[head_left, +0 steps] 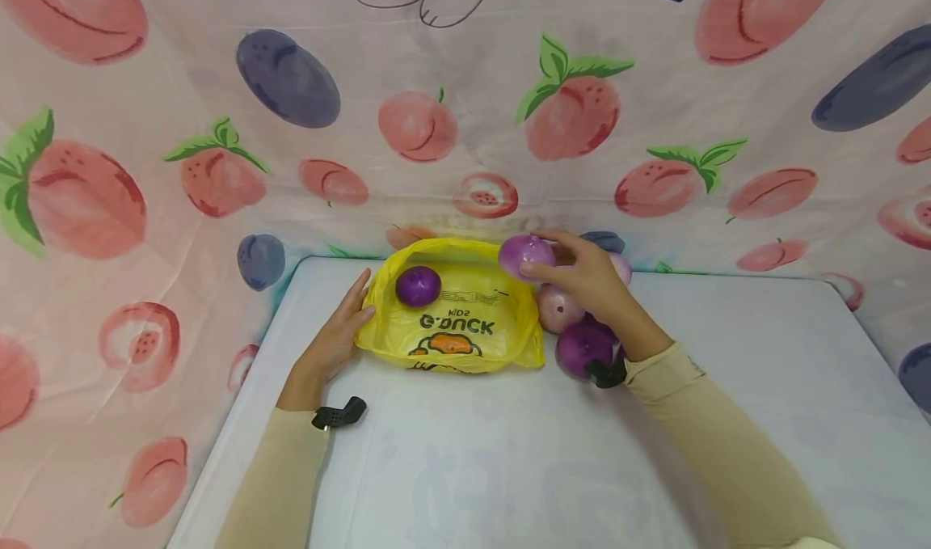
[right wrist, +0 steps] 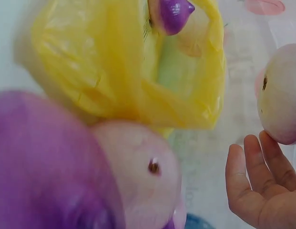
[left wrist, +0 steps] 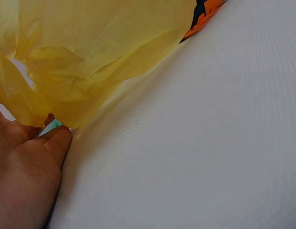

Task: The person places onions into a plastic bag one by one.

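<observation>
at the left, the tabletop [head_left: 465,460], covered in white, has its left edge slanting past the person's left hand [head_left: 336,335], with a narrow strip of white between. that hand grasps nothing: its fingers are extended along the outside of a thin yellow plastic bag [head_left: 520,339] with duck lettering, the thumb touching its left rim. the bag lies toward the far edge, mouth spread wide, and a glossy dark purple onion-shaped piece [head_left: 418,286] sits inside, left of middle.

at the bag's far right rim, the right hand [head_left: 585,278] grasps a lighter purple onion-shaped piece [head_left: 524,255] between thumb and fingers, raised above the tabletop. just right of the bag, partly under that hand and wrist, lie a pale pink round piece [head_left: 560,309], a glossy deep purple round piece [head_left: 584,350] nearer, and a pale lilac piece [head_left: 621,268] farther back, mostly hidden.

room to move is broad on the near side and right of the cluster, out to the slanting right edge; the far edge meets a fruit-printed pink cloth [head_left: 490,72].
</observation>
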Action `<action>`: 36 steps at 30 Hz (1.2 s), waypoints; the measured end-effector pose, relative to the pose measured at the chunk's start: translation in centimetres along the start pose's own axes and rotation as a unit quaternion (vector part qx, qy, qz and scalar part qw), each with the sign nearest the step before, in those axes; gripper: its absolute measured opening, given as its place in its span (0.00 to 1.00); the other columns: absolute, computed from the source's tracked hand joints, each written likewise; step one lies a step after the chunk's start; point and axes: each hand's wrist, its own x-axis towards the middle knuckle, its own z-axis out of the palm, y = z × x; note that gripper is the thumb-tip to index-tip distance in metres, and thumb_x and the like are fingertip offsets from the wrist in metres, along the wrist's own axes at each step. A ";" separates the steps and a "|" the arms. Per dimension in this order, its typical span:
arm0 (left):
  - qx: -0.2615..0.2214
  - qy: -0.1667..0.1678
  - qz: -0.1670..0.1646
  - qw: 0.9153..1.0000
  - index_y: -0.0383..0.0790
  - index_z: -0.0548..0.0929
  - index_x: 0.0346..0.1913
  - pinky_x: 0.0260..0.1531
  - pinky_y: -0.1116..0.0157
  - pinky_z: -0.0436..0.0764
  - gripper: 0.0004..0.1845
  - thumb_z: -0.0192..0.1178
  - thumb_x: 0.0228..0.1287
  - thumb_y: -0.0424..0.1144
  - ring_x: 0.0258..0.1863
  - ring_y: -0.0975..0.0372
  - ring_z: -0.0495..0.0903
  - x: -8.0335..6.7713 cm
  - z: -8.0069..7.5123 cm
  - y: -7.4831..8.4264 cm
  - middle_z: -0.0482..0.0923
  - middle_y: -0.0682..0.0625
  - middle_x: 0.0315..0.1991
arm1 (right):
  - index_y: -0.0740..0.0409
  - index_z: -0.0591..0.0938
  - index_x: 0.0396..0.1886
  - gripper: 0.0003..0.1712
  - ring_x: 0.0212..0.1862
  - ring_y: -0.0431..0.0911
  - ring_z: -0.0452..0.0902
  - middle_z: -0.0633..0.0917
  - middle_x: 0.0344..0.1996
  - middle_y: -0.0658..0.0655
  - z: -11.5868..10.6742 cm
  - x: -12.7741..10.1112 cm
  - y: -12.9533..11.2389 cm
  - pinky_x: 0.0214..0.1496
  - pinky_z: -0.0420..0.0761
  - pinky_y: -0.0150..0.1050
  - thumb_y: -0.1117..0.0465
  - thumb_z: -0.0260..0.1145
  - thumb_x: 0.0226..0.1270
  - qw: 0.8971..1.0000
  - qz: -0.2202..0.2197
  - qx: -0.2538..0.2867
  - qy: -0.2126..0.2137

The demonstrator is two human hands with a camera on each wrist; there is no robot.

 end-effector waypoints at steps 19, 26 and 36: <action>-0.004 -0.004 0.001 1.000 0.67 0.41 0.83 0.80 0.48 0.44 0.38 0.49 0.81 0.47 0.82 0.54 0.46 0.2 -0.2 -0.1 0.39 0.50 0.85 | 0.39 0.76 0.71 0.43 0.60 0.51 0.79 0.81 0.63 0.51 3.6 1.9 -2.1 0.63 0.80 0.51 0.38 0.78 0.55 0.998 -0.014 0.047 -0.027; -0.005 -0.007 0.004 1.000 0.67 0.41 0.83 0.80 0.48 0.44 0.38 0.49 0.81 0.46 0.82 0.54 0.45 0.0 0.0 0.2 0.38 0.50 0.85 | 0.42 0.75 0.72 0.46 0.62 0.52 0.77 0.79 0.63 0.53 5.3 2.3 -1.9 0.65 0.80 0.50 0.39 0.80 0.53 0.993 0.008 0.109 -0.038; -0.010 -0.008 -0.003 1.000 0.73 0.43 0.81 0.80 0.50 0.47 0.37 0.49 0.81 0.47 0.82 0.54 0.47 0.0 -0.1 0.1 0.39 0.51 0.85 | 0.43 0.76 0.71 0.41 0.60 0.51 0.79 0.81 0.62 0.51 7.2 2.7 -1.6 0.61 0.82 0.50 0.39 0.77 0.58 0.997 -0.027 0.065 -0.043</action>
